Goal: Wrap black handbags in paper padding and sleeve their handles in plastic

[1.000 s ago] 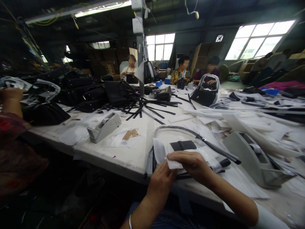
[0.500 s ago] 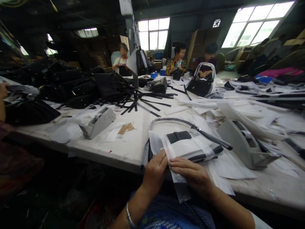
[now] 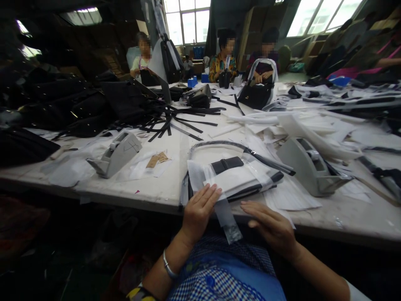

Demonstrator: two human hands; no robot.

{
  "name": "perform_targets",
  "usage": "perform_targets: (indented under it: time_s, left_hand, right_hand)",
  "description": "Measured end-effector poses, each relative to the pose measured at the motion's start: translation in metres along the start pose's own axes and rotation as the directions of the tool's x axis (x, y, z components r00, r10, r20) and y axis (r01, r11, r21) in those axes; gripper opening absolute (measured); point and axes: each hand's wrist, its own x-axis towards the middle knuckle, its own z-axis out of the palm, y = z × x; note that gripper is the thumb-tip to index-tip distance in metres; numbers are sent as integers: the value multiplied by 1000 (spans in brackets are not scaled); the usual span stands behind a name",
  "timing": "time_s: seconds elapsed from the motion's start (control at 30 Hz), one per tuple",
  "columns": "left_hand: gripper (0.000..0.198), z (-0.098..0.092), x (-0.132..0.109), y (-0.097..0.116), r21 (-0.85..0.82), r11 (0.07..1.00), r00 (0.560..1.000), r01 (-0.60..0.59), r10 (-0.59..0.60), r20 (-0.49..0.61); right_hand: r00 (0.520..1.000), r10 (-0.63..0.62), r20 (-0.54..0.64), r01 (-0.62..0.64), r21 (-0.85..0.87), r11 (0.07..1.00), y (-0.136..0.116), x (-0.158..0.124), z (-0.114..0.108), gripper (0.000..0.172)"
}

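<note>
A handbag point(image 3: 250, 180) wrapped in white sheeting lies at the table's front edge, with a black buckled strap point(image 3: 227, 164) on top and its wrapped handle arching behind. My left hand point(image 3: 200, 207) rests with outstretched fingers on the bag's near left side, over the upper part of a translucent white strip point(image 3: 228, 220). The strip's lower end hangs past the table edge. To the right of the strip, my right hand point(image 3: 272, 225) hovers in front of the bag, fingers extended and nothing in them.
Grey tape dispensers stand left point(image 3: 116, 154) and right point(image 3: 313, 167) of the bag. Small brown tags point(image 3: 156, 159) lie near the left one. Black straps point(image 3: 175, 117) spread mid-table, black bags point(image 3: 72, 100) pile up left, and white sheets point(image 3: 294, 196) lie at right. Several people sit opposite.
My right hand has come off the strip and moved right, its fingers now free. My left hand has flattened onto the bag's near side. The camera view has tilted down.
</note>
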Motion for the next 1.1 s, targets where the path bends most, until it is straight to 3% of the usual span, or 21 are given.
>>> perform_targets:
  time_s: [0.13,0.27,0.43,0.7,0.83,0.93,1.1]
  left_hand:
    - [59,-1,0,1,-15,1000,999,19,-19,30]
    - [56,1,0,1,-6,1000,1000,13,-13,22]
    - [51,4,-1,0,10,1000,1000,15,-15,-1]
    - [69,-22,10,9,-151,983,976,106,-73,206]
    - [44,-13,11,8,-76,993,994,86,-81,67]
    - [40,-2,7,4,-5,1000,999,30,-31,-15]
    - [40,2,5,1,33,999,999,-15,16,-43]
  right_hand:
    - [997,-69,-30,67,-58,996,-4,-24,11,54]
    - [989,-33,-143,20,-93,995,-11,4,21,50]
    - [994,-96,-45,84,-226,971,-2,50,31,36]
    - [991,-133,-1,127,-291,948,22,49,48,20]
    - [991,-133,2,128,-298,946,23,47,46,19]
    - [985,-172,32,174,-243,954,23,34,34,29]
    - [949,-206,240,262,-233,936,18,-7,14,53]
